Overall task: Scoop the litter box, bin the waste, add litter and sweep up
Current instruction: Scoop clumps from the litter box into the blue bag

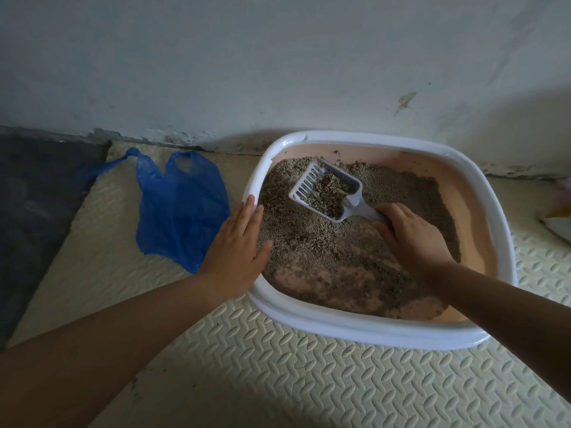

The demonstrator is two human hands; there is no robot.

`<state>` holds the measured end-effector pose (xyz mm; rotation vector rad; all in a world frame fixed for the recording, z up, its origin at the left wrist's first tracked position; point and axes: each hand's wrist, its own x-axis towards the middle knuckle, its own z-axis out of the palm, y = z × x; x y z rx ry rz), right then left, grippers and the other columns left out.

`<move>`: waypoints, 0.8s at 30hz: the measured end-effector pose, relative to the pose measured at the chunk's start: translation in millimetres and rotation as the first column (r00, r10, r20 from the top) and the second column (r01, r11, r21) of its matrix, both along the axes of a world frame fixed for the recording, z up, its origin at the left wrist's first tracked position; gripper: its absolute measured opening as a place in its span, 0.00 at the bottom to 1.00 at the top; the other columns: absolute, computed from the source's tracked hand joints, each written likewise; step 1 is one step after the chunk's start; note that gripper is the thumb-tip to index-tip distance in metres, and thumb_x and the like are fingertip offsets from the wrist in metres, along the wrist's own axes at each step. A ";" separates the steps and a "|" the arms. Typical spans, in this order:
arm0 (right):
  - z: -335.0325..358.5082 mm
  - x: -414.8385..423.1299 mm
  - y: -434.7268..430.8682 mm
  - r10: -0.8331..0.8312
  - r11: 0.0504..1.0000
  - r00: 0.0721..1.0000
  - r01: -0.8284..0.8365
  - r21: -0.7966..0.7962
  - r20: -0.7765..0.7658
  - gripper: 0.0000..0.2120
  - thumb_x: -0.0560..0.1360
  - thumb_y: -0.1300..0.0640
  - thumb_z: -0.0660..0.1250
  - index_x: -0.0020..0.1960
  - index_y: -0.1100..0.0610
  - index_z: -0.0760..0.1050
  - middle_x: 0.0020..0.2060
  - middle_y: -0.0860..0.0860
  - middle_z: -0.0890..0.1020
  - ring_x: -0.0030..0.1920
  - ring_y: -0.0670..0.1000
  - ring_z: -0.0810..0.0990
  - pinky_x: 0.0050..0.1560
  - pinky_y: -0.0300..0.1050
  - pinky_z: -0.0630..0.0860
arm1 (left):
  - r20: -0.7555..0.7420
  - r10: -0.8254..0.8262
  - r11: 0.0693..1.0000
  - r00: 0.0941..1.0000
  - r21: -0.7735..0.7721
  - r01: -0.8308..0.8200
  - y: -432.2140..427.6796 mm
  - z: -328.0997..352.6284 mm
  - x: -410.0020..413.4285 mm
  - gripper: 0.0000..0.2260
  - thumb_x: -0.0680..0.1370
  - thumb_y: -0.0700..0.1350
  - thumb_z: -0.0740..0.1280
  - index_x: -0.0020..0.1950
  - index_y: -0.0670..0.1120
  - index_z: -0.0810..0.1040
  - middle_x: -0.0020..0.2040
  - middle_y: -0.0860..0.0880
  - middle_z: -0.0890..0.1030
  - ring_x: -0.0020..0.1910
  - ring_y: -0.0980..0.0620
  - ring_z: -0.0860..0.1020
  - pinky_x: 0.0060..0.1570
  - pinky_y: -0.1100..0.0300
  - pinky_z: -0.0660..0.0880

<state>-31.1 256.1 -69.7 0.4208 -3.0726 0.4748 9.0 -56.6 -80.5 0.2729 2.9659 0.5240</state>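
In the head view, a person is kneeling or bending over a litter box (380,333) that is sitting on a cream floor mat (309,381), at the mat's far edge, close to the wall (278,57).

The left hand (238,242) is lying flat with straight fingers on the box's left rim and gripping nothing. I think it is pressing there so the box does not slide while the other hand is digging.

The right hand (414,239) is curling its fingers round the handle of a pale scoop (344,176). The scoop is sitting inside the box, near the far side, with its slotted end pointing toward the far left corner. It is resting low on the litter (324,251), likely so loose grains are falling through the slots.

The scoop is holding a brownish clump (327,193) of litter. The box is holding a thin, patchy layer of grey-brown grains, and the pink bottom is showing through on the near side. So I am guessing fresh litter is going to be needed soon.

A blue plastic bag (182,208) is lying flat on the mat just left of the box, near the mat's far left corner, handles toward the wall. It looks limp and near empty. It is probably waiting there so the waste has only a short trip.

A pale bag (556,223) is peeking in at the right edge; I cannot tell what it is.
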 end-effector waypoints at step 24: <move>-1.3 4.3 -56.8 0.016 0.998 1.000 -0.014 -0.055 0.022 0.14 0.79 0.50 0.60 0.59 0.57 0.74 0.49 0.52 0.79 0.40 0.54 0.77 0.33 0.45 0.68 | 0.051 0.424 0.901 0.904 -0.129 -0.415 -87.9 -14.3 -86.1 0.30 0.76 0.61 0.63 0.73 0.47 0.65 0.68 0.45 0.71 0.66 0.43 0.69 0.60 0.47 0.70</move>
